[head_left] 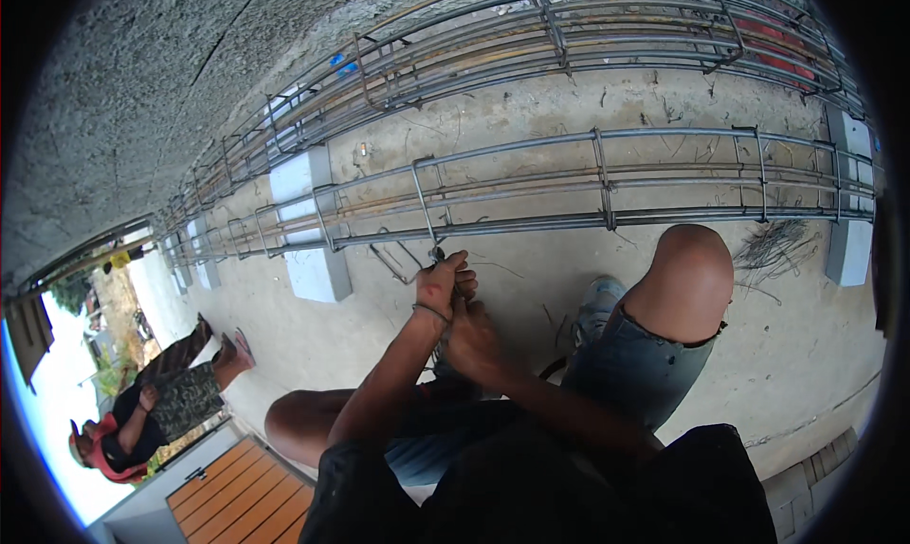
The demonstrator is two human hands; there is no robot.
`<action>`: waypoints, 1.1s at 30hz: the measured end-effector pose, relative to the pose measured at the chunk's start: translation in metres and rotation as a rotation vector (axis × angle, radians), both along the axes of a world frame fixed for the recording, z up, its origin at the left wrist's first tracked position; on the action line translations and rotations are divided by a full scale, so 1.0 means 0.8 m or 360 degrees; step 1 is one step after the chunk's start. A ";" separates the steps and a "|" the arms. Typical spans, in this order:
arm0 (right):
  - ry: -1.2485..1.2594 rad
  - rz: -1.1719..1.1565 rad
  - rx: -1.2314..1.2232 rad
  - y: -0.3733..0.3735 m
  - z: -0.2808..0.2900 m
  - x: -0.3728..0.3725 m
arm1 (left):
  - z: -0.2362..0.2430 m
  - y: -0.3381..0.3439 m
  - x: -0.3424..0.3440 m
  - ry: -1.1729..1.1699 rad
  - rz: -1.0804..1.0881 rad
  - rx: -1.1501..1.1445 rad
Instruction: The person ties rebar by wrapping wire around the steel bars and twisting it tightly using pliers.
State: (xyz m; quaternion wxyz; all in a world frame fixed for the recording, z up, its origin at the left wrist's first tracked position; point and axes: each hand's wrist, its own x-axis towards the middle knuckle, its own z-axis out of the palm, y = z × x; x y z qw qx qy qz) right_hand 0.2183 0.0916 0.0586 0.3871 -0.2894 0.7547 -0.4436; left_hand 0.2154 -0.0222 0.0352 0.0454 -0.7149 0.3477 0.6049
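Observation:
Both my hands are closed around a small dark metal tool (pixel 437 254), probably pliers, whose head is at the lower bar of the nearer rebar cage (pixel 512 224), where a square stirrup crosses. My left hand (pixel 444 284) is higher on it, a loop round its wrist. My right hand (pixel 471 340) grips just below, its fingers partly hidden. A bent square stirrup (pixel 398 264) hangs under the cage left of my left hand. The cage rests on pale blocks (pixel 313 274), (pixel 846 255).
A second rebar cage (pixel 626 42) runs behind along a rough grey wall (pixel 142 99). Loose wire (pixel 768 245) lies on the concrete floor (pixel 787 354) at right. A person (pixel 133 426) in a red-and-black top stands at left by an open edge, near an orange slatted panel (pixel 232 492). My bare knee (pixel 692 279) is close right.

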 end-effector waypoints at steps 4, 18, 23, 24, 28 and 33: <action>0.0066 0.0067 -0.0002 0.005 -0.014 -0.009 | -0.005 0.011 -0.009 0.0026 0.0082 -0.0208; -0.2873 -0.0113 -0.0478 0.032 -0.052 0.012 | -0.038 -0.009 0.050 0.0927 0.0089 0.0508; -0.2710 -0.0285 -0.0138 0.024 -0.044 0.034 | -0.077 -0.021 0.068 0.1504 0.0116 0.0930; -0.2702 -0.0304 -0.0135 0.024 -0.043 0.033 | -0.074 -0.015 0.067 0.1508 0.0113 0.0948; -0.1091 -0.0185 0.0423 0.029 -0.056 0.038 | -0.064 0.012 0.049 0.1095 -0.0150 0.0199; 0.0237 -0.0012 0.0872 0.026 -0.055 0.043 | -0.050 0.024 0.020 0.0663 0.0162 0.0094</action>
